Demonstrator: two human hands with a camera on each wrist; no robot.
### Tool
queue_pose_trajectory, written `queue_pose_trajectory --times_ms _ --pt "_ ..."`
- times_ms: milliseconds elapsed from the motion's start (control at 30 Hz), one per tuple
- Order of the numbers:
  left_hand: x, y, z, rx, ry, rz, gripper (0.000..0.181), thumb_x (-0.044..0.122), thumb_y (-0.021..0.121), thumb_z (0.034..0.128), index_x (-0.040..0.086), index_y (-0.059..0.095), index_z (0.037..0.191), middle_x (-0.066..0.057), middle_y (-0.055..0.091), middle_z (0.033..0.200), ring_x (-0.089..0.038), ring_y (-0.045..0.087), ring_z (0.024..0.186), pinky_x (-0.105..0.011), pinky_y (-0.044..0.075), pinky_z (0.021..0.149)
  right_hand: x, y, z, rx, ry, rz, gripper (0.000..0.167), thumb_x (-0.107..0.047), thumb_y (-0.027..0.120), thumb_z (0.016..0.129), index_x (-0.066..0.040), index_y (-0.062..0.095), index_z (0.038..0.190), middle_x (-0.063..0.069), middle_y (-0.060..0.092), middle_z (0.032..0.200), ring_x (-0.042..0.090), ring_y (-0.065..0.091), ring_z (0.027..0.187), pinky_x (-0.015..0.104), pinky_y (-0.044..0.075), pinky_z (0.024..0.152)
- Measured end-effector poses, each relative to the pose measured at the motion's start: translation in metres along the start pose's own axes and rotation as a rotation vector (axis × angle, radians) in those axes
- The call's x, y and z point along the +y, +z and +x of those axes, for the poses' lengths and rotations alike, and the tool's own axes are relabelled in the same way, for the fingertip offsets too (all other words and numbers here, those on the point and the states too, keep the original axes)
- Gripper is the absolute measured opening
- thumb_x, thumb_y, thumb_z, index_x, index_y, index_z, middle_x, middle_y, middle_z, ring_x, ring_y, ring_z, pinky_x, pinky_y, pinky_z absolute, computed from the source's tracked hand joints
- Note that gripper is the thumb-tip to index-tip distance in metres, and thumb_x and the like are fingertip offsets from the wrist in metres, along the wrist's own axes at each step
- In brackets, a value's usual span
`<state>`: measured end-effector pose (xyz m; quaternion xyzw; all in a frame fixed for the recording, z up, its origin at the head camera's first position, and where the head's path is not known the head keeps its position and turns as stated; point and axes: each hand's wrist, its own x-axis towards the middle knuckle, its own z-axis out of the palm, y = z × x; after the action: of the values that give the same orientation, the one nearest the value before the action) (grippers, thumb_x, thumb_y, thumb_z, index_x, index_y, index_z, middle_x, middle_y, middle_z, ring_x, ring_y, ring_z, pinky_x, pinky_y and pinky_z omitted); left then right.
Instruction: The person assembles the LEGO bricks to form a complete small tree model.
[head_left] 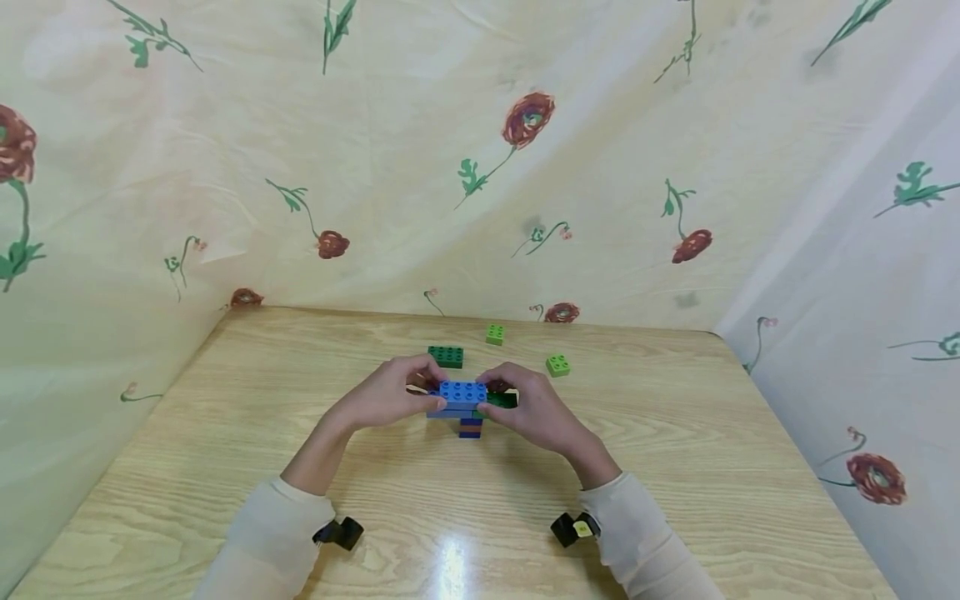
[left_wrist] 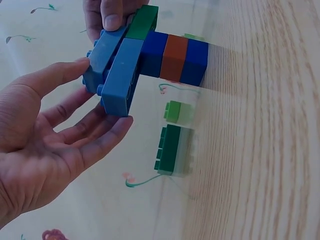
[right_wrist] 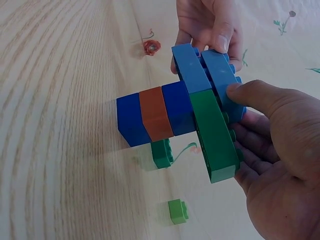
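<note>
Both hands hold a light blue toy brick [head_left: 462, 392] by its two ends, the left hand [head_left: 392, 393] at one end and the right hand [head_left: 537, 408] at the other. Below it a second light blue brick [left_wrist: 122, 75] and a green brick [right_wrist: 214, 135] lie end to end. The held brick spans their joint; a narrow gap with studs shows between the layers in both wrist views. These two bricks top an upright column of a dark blue brick [right_wrist: 177, 107], an orange-brown brick [right_wrist: 156, 112] and another dark blue brick [right_wrist: 132, 120], standing on the table.
On the wood-grain table [head_left: 375, 517], beyond the hands, lie a dark green brick [head_left: 446, 357] and two small lime green bricks, one farther back [head_left: 495, 335] and one to the right [head_left: 558, 365]. A flower-patterned cloth [head_left: 405, 167] hangs behind and at the sides.
</note>
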<state>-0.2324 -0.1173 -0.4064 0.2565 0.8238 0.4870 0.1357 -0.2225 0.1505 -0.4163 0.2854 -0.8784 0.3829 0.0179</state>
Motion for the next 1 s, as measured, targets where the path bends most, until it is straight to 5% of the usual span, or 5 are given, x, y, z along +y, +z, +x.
queue_pose_trajectory --times_ms 1000 --pt "-0.0047 -0.0025 0.002 0.031 -0.049 -0.069 0.022 0.015 0.075 0.0946 0.009 0.07 0.115 -0.011 0.07 0.114 -0.022 0.066 0.101 -0.032 0.057 0.085 -0.003 -0.0022 0.0004 -0.014 0.002 0.019 0.031 -0.019 0.078 0.093 -0.011 0.07 0.122 0.002 0.073 0.116 0.016 0.068 0.103 0.038 0.058 0.092"
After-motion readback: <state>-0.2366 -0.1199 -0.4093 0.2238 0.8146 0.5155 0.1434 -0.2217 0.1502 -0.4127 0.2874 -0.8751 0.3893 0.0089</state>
